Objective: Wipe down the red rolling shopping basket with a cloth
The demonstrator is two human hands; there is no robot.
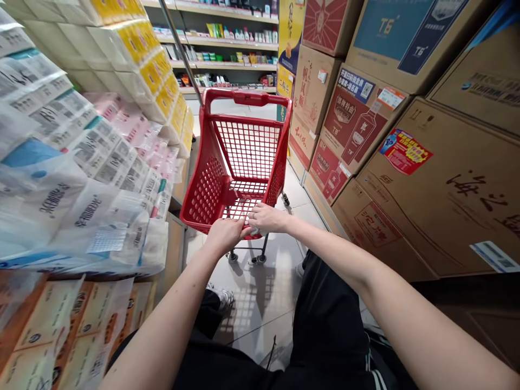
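Note:
A red plastic shopping cart (211, 184) on small wheels stands in a narrow aisle right in front of me, and its basket holds nothing. My left hand (225, 234) is closed over the near rim of the cart. My right hand (266, 218) grips the same rim beside it, fingers curled over the edge. Both forearms reach forward from the bottom of the view. My black trousers and a shoe show below.
Stacked packs of tissue paper (81, 157) fill the shelves on the left. Tall stacks of brown cardboard boxes (439, 184) wall the right side. A light tiled floor (260, 303) runs ahead to shelves of small goods (231, 54) at the far end.

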